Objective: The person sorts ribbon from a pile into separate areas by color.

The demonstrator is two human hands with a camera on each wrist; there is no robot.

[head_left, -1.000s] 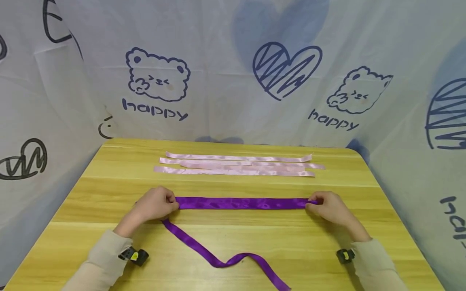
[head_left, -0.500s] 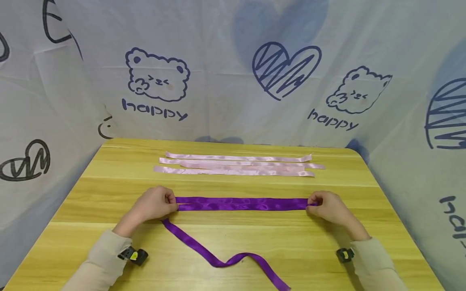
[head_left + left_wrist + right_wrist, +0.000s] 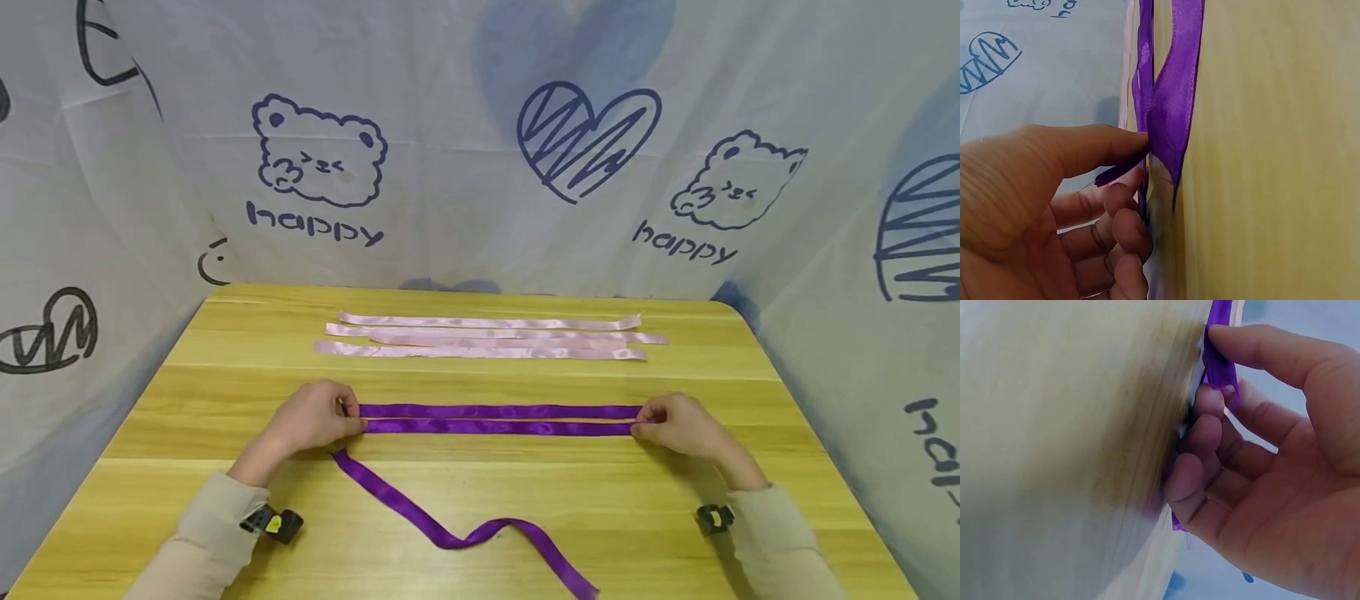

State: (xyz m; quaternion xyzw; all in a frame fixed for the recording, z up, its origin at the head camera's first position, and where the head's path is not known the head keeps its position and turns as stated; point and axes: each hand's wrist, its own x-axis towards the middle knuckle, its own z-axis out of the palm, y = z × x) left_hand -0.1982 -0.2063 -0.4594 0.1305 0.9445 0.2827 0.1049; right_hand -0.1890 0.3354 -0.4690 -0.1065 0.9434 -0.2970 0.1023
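Observation:
Two purple satin ribbons run side by side across the table between the hands, with a thin strip of wood showing between the farther ribbon (image 3: 495,412) and the nearer ribbon (image 3: 480,427). At their left ends, the left hand (image 3: 315,417) pinches purple ribbon; its thumb presses a folded end in the left wrist view. The right hand (image 3: 678,427) pinches the right end, and a short ribbon tip (image 3: 1221,372) shows under its thumb in the right wrist view. A third purple ribbon (image 3: 420,517) lies loosely curved, from beside the left hand toward the table's front edge.
Several pale pink ribbons (image 3: 487,352) lie in rough rows farther back on the wooden table (image 3: 480,379). A white cloth (image 3: 450,183) printed with bears and hearts hangs behind and beside the table. Each wrist carries a small black camera (image 3: 273,523).
The two stretched purple ribbons lay overlapped as one wide band; now they have come apart, the nearer one shifted slightly toward the person. Both hands stay nearly in place.

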